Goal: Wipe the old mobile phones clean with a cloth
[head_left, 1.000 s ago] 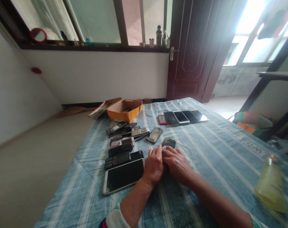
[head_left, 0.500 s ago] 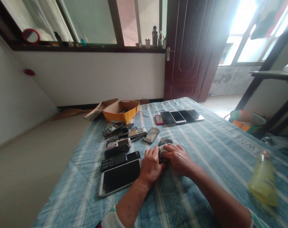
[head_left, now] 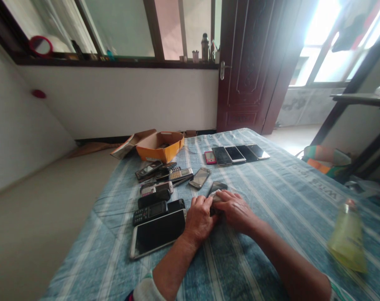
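My right hand (head_left: 237,210) is closed on a small whitish cloth or wipe (head_left: 215,196), pressing it onto a dark mobile phone (head_left: 218,187). Only the far end of that phone shows; the rest is under the cloth and fingers. My left hand (head_left: 198,216) grips the phone's near left side with bent fingers. Just beyond lies a grey touchscreen phone (head_left: 200,178). Left of my hands rest a large white-edged phone (head_left: 159,234), a black keypad phone (head_left: 150,212) and a pile of several older phones (head_left: 165,175).
An orange cardboard box (head_left: 161,149) with its lid open stands at the far left of the cloth-covered surface (head_left: 271,200). A small pink phone (head_left: 210,157) and a row of several phones (head_left: 235,154) lie at the back. A yellow translucent bottle (head_left: 349,238) stands at the right.
The cloth and right fingers have shifted slightly on the phone, and a bit more of its dark far end shows. Both hands otherwise keep their places.
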{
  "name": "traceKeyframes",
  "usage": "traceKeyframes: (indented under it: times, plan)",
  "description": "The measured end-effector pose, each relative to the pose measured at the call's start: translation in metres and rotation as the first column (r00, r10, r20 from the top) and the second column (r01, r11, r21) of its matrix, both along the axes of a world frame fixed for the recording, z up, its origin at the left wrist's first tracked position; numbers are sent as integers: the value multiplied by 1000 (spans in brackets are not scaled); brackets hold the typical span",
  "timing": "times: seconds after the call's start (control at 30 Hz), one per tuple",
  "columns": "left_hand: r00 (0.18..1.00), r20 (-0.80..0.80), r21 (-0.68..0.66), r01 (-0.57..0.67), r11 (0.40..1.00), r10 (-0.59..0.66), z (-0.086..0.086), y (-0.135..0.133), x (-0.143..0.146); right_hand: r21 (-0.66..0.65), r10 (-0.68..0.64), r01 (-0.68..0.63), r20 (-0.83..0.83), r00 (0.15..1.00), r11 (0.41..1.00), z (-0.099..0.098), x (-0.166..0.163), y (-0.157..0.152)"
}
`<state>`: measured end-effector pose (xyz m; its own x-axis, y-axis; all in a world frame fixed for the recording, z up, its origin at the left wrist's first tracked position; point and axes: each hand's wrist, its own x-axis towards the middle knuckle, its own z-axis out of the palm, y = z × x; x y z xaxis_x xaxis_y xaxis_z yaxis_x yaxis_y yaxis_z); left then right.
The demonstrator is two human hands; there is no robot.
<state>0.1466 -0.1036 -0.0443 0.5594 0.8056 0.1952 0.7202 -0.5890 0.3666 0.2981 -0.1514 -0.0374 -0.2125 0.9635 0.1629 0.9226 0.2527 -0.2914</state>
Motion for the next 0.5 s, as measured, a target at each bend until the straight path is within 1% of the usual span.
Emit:
traceKeyframes:
  times: [0.17, 0.27, 0.37, 0.43, 0.5]
  plan:
    - [1000, -11, 1, -4, 1000, 4, 0, 0, 0, 50, -41, 41, 16, 999, 998, -5, -3, 1]
    - [1000, -12, 8, -2, 1000, 2, -2, 0, -1, 83, -103, 105, -21, 994, 991, -8, -5, 2]
    - [1000, -30, 9, -2, 1000, 3, -2, 0, -1, 118, -166, 170, -44, 985, 978, -6, -6, 1]
    - [999, -40, 8, -5, 1000, 5, -2, -1, 0, 130, -226, 226, -12, 974, 965, -3, -5, 1]
    - [999, -38, 11, -5, 1000, 6, 0, -2, 0, 109, -317, 309, 55, 947, 945, 2, -4, 0]
